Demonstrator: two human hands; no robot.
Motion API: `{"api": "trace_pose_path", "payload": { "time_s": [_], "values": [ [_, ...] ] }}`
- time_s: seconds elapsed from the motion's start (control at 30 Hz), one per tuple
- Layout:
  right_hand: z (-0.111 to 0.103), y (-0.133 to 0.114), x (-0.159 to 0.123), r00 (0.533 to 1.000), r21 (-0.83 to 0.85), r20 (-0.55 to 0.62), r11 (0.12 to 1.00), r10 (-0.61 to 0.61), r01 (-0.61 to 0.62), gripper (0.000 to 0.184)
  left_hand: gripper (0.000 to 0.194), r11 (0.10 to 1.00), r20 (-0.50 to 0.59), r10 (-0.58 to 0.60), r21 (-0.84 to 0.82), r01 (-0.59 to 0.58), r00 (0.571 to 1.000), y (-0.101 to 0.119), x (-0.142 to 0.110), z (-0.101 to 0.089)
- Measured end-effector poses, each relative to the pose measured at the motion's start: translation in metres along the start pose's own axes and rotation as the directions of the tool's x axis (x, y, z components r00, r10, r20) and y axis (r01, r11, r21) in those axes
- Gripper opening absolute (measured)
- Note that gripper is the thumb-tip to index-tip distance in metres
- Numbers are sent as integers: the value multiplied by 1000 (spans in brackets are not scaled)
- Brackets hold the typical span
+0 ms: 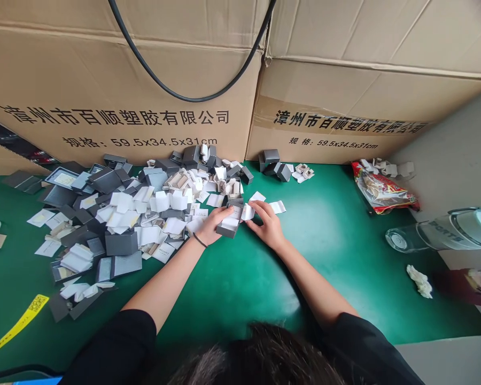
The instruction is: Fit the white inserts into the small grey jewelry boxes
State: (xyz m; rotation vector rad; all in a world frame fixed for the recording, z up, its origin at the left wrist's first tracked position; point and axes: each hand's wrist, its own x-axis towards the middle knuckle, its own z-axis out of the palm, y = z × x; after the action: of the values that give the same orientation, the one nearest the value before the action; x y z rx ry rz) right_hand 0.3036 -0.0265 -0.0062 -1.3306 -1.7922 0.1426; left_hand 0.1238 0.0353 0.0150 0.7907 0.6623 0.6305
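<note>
My left hand [211, 227] is closed around a small grey box [229, 226] that rests on the green table [336, 240]. A black band sits on that wrist. My right hand [266, 224] pinches a white card [247, 212] at the box's open top. Both hands meet at the right edge of a big heap of grey boxes and white cards [136, 214]. One more white card [278, 206] lies just beyond my right hand.
Two large printed cardboard cartons [124, 91] [344, 107] stand along the back, a black cable [172, 88] hanging before them. Several grey boxes [273, 163] sit at their foot. At the right lie a red snack bag [380, 192], a clear bottle [444, 232] and crumpled tissue [420, 280].
</note>
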Motion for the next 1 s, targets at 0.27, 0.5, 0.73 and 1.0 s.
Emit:
{"api": "trace_pose_path", "payload": {
  "time_s": [0.27, 0.5, 0.73, 1.0],
  "values": [
    [-2, 1, 2, 960, 106, -97, 962, 264, -253, 39, 31, 999, -3, 39, -25, -39, 999, 7, 0, -4],
    [-4, -3, 4, 941, 128, -92, 941, 325, -312, 43, 29, 994, -53, 72, -77, -76, 996, 11, 1, -3],
    [-5, -2, 5, 913, 193, -89, 906, 398, -376, 47, 32, 995, -1, 92, 46, -92, 996, 10, -8, 5],
    [-4, 2, 4, 883, 224, -48, 867, 466, -446, 49, 54, 992, 125, 91, 70, -100, 988, 5, -8, 3]
  ]
}}
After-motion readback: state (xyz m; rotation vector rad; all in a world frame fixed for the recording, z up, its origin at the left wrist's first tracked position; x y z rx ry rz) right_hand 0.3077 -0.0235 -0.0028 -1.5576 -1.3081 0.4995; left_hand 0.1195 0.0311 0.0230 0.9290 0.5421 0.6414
